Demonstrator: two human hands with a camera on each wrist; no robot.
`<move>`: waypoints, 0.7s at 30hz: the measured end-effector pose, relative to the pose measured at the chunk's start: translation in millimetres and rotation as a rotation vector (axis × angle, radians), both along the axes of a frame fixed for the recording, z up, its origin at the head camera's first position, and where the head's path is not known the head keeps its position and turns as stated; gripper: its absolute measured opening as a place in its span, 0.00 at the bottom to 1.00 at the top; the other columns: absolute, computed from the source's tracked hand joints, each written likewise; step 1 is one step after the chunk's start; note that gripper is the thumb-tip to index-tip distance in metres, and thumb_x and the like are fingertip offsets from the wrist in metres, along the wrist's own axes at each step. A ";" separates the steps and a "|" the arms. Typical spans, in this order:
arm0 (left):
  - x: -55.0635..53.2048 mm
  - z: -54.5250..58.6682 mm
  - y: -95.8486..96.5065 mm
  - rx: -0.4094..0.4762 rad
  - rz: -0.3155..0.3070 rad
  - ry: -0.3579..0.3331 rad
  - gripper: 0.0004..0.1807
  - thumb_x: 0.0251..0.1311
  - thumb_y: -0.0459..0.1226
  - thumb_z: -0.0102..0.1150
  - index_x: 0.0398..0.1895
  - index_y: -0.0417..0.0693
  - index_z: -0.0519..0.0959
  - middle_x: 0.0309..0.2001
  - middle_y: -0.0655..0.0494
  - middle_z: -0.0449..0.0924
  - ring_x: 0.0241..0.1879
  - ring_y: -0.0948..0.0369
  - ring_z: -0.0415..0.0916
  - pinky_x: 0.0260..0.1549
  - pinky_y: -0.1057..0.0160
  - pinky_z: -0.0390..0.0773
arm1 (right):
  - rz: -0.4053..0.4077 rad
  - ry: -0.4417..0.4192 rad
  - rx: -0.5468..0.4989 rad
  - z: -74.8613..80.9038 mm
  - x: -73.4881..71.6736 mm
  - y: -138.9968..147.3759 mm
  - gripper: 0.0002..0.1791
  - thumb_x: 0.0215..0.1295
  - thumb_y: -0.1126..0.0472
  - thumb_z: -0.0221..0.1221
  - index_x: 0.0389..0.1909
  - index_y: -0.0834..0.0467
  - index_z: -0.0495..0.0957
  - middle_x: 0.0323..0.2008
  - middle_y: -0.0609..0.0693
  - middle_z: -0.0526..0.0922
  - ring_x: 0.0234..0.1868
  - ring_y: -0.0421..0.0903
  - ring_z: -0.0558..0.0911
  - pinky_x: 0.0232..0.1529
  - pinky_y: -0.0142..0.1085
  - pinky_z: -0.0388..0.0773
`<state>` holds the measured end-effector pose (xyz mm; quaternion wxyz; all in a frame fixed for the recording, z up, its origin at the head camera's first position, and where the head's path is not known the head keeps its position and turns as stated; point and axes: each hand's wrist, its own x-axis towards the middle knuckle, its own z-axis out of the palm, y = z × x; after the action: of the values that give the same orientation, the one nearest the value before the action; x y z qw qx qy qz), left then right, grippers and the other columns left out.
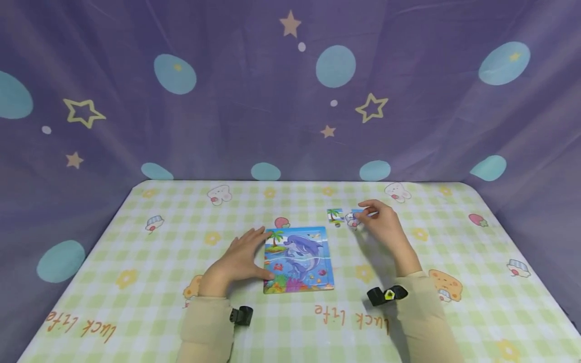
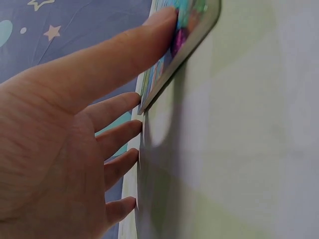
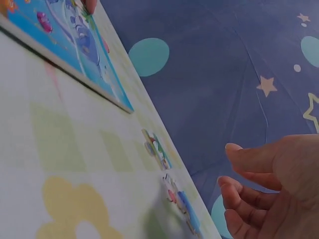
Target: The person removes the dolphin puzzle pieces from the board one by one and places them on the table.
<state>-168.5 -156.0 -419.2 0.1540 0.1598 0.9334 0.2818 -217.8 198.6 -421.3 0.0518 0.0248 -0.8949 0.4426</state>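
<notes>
Beige-sleeved left hand (image 1: 237, 258): fingers spread, gripping nothing, thumb on square blue dolphin puzzle board (image 1: 301, 269), on green-white checked tablecloth (image 1: 281, 322); board cut off in left wrist view. Next, small palm-tree puzzle piece (image 1: 335, 215). Then blue-edged puzzle piece (image 3: 188, 205), partly hidden in head view by right hand (image 1: 383, 224): loosely curled, thumb apart, holding nothing.

On the checked tablecloth (image 1: 159, 272) — dolphin puzzle (image 1: 301, 254), palm piece (image 1: 335, 215), blue piece (image 1: 355, 212).

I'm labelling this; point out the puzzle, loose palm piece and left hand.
Puzzle (image 1: 299, 259), head view: picture's middle.
Palm piece (image 1: 335, 216), head view: its middle.
Left hand (image 1: 237, 259), head view: back of hand.
</notes>
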 end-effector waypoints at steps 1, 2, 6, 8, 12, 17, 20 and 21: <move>0.3 0.0 0.5 0.003 0.002 0.000 0.57 0.42 0.47 0.80 0.76 0.44 0.59 0.77 0.43 0.49 0.76 0.43 0.40 0.72 0.36 0.37 | 0.005 0.003 -0.005 1.1 0.0 -0.7 0.19 0.66 0.62 0.64 0.55 0.66 0.78 0.39 0.59 0.83 0.40 0.56 0.82 0.37 0.39 0.77; 0.7 0.2 0.8 0.004 0.004 -0.001 0.57 0.42 0.47 0.80 0.76 0.44 0.59 0.77 0.43 0.49 0.76 0.43 0.40 0.72 0.36 0.37 | 0.010 0.003 -0.014 2.2 0.2 -1.7 0.18 0.66 0.63 0.64 0.54 0.66 0.78 0.39 0.60 0.83 0.40 0.56 0.82 0.37 0.39 0.77; 2.0 0.9 1.2 0.000 0.013 0.001 0.57 0.42 0.46 0.80 0.76 0.44 0.59 0.77 0.43 0.49 0.76 0.43 0.41 0.72 0.37 0.37 | 0.048 -0.001 -0.063 6.5 1.3 -9.4 0.18 0.65 0.64 0.64 0.54 0.67 0.78 0.39 0.61 0.83 0.39 0.57 0.82 0.36 0.37 0.78; 2.1 1.2 1.0 0.001 0.015 -0.001 0.57 0.42 0.46 0.80 0.76 0.44 0.59 0.77 0.43 0.49 0.76 0.43 0.40 0.72 0.37 0.37 | 0.067 -0.004 -0.071 8.5 2.4 -15.3 0.18 0.65 0.65 0.64 0.54 0.68 0.78 0.39 0.61 0.83 0.38 0.56 0.82 0.34 0.36 0.78; 1.8 1.4 1.4 0.007 0.016 -0.004 0.57 0.42 0.46 0.80 0.76 0.44 0.59 0.77 0.43 0.49 0.76 0.43 0.40 0.72 0.37 0.37 | 0.086 -0.012 -0.063 10.3 5.0 -27.4 0.17 0.64 0.65 0.64 0.52 0.67 0.79 0.38 0.60 0.83 0.38 0.55 0.82 0.34 0.36 0.77; 1.7 0.5 1.8 0.011 0.018 -0.007 0.57 0.41 0.47 0.81 0.76 0.45 0.60 0.77 0.44 0.50 0.76 0.43 0.41 0.72 0.37 0.37 | 0.115 0.003 -0.076 7.7 7.3 -40.5 0.16 0.63 0.65 0.66 0.50 0.66 0.80 0.36 0.57 0.84 0.36 0.53 0.81 0.37 0.38 0.77; 1.8 0.2 1.4 0.007 0.020 -0.006 0.57 0.41 0.47 0.81 0.76 0.45 0.60 0.77 0.44 0.50 0.76 0.44 0.41 0.72 0.37 0.38 | 0.140 0.008 -0.092 6.8 8.1 -47.9 0.16 0.63 0.64 0.66 0.50 0.66 0.80 0.35 0.56 0.84 0.35 0.52 0.80 0.39 0.39 0.77; 1.8 0.2 1.2 0.005 0.022 -0.006 0.57 0.41 0.47 0.81 0.76 0.46 0.60 0.77 0.44 0.50 0.77 0.44 0.41 0.72 0.37 0.38 | 0.145 0.005 -0.098 7.0 8.6 -50.3 0.16 0.62 0.64 0.66 0.50 0.65 0.81 0.35 0.56 0.84 0.35 0.51 0.80 0.39 0.39 0.76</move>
<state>-166.7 -154.8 -419.0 0.1532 0.1493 0.9339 0.2864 -209.2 148.3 -414.2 0.0229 0.0882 -0.8678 0.4885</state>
